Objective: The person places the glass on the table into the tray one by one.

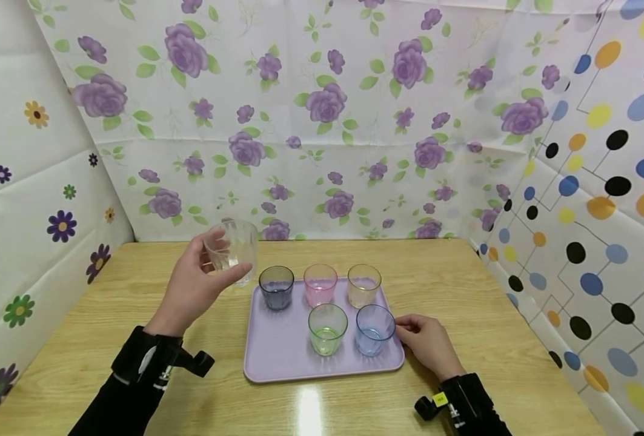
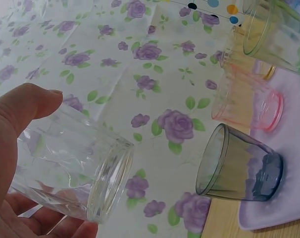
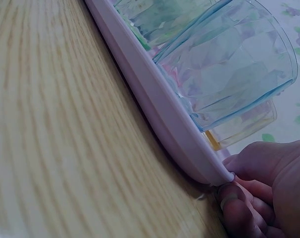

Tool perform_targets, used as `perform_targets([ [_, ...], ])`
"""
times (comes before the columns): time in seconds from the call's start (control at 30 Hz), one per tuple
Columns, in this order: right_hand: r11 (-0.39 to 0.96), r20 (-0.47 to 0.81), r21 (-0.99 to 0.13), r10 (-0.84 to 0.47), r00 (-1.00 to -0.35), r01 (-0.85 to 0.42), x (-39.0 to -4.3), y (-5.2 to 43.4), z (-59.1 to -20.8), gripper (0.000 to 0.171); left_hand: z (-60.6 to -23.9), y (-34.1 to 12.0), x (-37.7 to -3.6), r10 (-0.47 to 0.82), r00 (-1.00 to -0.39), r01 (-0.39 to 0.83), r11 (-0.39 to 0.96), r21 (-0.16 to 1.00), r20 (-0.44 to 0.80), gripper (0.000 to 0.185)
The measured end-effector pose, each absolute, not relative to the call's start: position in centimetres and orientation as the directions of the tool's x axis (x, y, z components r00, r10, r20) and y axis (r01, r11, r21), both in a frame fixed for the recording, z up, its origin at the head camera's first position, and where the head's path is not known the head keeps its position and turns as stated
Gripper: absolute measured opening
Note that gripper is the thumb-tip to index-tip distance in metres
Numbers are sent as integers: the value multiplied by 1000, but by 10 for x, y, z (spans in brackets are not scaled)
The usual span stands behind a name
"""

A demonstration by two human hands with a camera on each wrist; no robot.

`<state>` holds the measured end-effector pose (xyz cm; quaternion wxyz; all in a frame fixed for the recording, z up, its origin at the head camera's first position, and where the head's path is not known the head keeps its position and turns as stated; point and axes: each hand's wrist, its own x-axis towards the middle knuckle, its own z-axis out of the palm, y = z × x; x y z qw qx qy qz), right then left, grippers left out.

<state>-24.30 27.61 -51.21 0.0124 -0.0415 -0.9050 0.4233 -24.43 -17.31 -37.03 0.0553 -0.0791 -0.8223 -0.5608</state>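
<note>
A clear drinking glass (image 1: 240,242) is up in the air left of the tray's back corner, gripped between the thumb and fingers of my left hand (image 1: 193,284). In the left wrist view the glass (image 2: 85,163) lies tilted, its thick base pointing right. My right hand (image 1: 431,342) pinches the right rim of the lilac tray (image 1: 278,363) between thumb and fingers. On that tray stand a grey glass (image 1: 276,289), a pink glass (image 1: 320,286) and a yellow glass (image 1: 363,287) along the back. A green glass (image 1: 327,330) and a blue glass (image 1: 374,331) stand in front of them.
The tray lies on a wooden table (image 1: 191,399). Flowered cloth (image 1: 283,121) hangs behind the table, with a daisy-patterned sheet (image 1: 33,212) on the left and a dotted sheet (image 1: 589,212) on the right. The tray's front left part is bare.
</note>
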Motion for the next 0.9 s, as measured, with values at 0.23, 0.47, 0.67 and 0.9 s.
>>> perform_targets([
  [0.23,634,-8,-771,79,-997,57,-242,276,-511,20,-373,-171,-238,69,-982,188,359,914,175,96],
  [0.47,636,-19,-769,82,-996,67,-242,276,-511,20,-376,-170,-234,81,-981,194,359,913,177,95],
  [0.67,625,-15,-778,83,-996,64,-243,277,-512,20,-378,-169,-231,95,-978,207,367,907,185,93],
  [0.9,625,-11,-778,86,-996,63,-242,277,-513,20,-382,-169,-228,103,-980,195,388,901,168,91],
])
